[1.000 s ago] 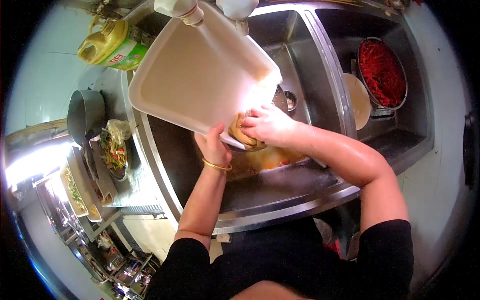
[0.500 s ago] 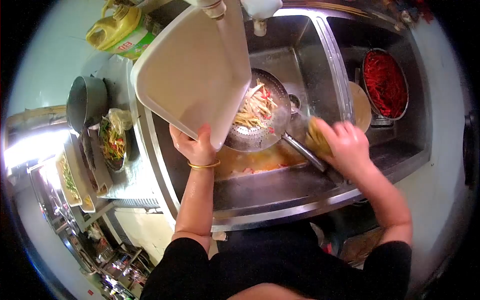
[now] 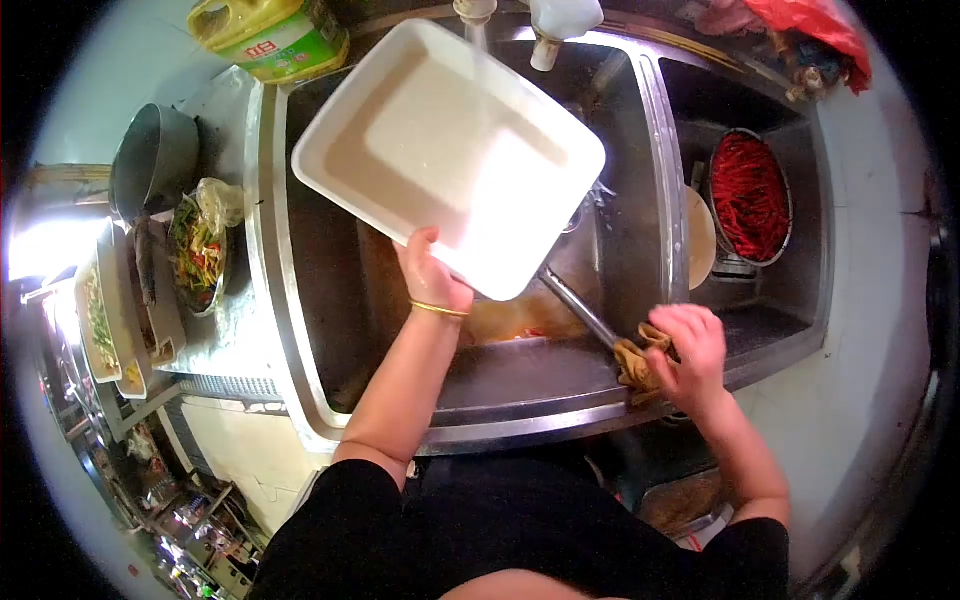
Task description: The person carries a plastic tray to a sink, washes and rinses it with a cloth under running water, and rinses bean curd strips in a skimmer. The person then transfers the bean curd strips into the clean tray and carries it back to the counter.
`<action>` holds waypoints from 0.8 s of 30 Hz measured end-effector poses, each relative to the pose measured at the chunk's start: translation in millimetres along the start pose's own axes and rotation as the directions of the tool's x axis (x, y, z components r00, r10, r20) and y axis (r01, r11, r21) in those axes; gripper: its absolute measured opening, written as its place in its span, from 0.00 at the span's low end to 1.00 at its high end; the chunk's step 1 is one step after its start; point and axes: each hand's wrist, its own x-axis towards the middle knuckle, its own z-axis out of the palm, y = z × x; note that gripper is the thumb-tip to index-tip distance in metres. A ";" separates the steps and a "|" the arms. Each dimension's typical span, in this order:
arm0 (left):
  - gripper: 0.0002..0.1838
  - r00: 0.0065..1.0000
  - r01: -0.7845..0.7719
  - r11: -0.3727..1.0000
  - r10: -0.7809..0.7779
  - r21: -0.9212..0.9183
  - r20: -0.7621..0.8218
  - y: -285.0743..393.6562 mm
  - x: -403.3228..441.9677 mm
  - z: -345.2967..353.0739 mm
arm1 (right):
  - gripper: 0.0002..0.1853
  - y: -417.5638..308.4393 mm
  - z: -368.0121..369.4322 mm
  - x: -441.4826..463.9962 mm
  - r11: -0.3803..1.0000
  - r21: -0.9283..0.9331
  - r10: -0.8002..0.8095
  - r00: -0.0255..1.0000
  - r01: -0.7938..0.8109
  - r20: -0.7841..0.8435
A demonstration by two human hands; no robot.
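Observation:
My left hand point(image 3: 434, 275) grips the near edge of a white rectangular tub point(image 3: 420, 140), tilted over the left sink basin under a tap point(image 3: 474, 12). At the sink's front edge my right hand point(image 3: 688, 350) is beside a brown cloth point(image 3: 638, 370), its fingers curved and apart from one another. The cloth lies at the end of a metal handle point(image 3: 580, 308). That handle runs out from under the tub, which hides the strainer bowl. Orange-tinted water with red bits point(image 3: 520, 322) lies on the basin floor.
In the right basin stand a bowl of red strips point(image 3: 750, 198) and a pale round lid point(image 3: 700, 238). On the left counter are a grey pot point(image 3: 154, 160), a bowl of mixed vegetables point(image 3: 198, 255), long trays point(image 3: 105, 310) and a yellow-green jug point(image 3: 275, 42).
The tub has swung from upright to a flatter tilt under the tap and now covers the strainer. My right hand has carried the cloth from the tub to the sink's front edge and loosened on it.

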 end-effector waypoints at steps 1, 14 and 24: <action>0.21 0.996 0.088 0.995 -0.089 -0.044 -0.011 -6.7 -3.9 -0.9 | 0.27 4.3 10.0 10.5 0.985 0.164 0.044 0.999 -0.047 0.022; 0.14 0.863 0.504 0.860 -0.499 0.083 -0.079 -31.0 55.4 -10.8 | 0.34 -39.7 99.1 97.9 0.282 0.884 0.686 0.722 -0.373 0.085; 0.18 0.949 0.139 0.918 -0.231 0.372 0.214 76.2 127.3 -29.9 | 0.26 -6.7 126.5 125.6 0.005 0.932 0.697 0.670 -0.363 0.257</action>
